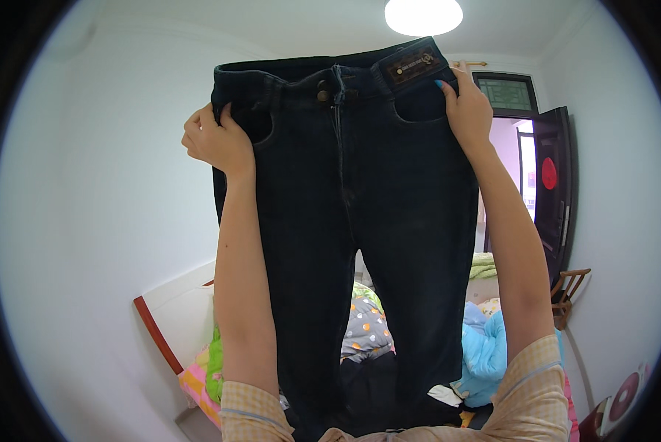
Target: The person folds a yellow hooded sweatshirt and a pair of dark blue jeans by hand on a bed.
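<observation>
A pair of dark denim jeans (308,188) hangs upright in front of me, waistband at the top and legs down. My left hand (222,138) grips the waist at the left side, by the front pocket. My right hand (468,108) pinches the other side of the waist, beside a dark patch (413,65) that bears writing. Two metal buttons (323,95) show at the front of the waistband, next to the fly. The lower ends of the legs merge with dark cloth below, so the hems are hard to tell.
Behind the jeans is a bed with a pale headboard (181,293), a grey patterned quilt (366,326) and light blue bedding (485,345). A wooden chair (569,293) stands at the right wall by a dark open door (554,221). A lit ceiling lamp (423,15) is overhead.
</observation>
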